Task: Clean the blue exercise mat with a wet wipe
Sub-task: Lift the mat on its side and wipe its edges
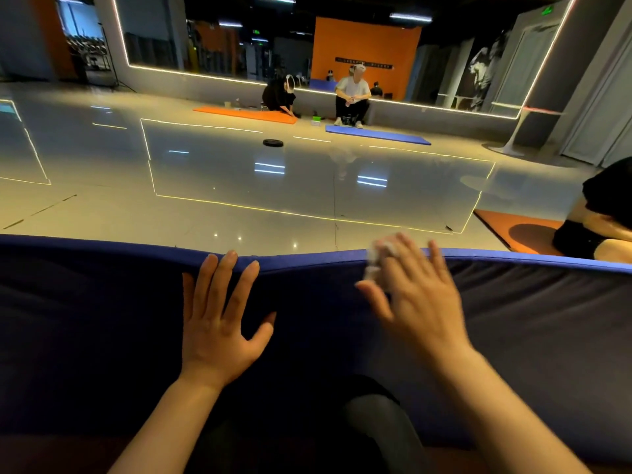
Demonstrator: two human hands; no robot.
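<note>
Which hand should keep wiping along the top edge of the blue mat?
Probably the right hand. It already has the white wet wipe under its fingers at the blue mat's far edge. The left hand lies flat on the mat with no wipe, seemingly steadying it.

The blue exercise mat (102,319) stretches across the near view on the floor, its padded surface dark and slightly wrinkled, its far edge a brighter blue. A crumpled white wet wipe (376,260) sits at that far edge, right of centre, blurred.
</note>
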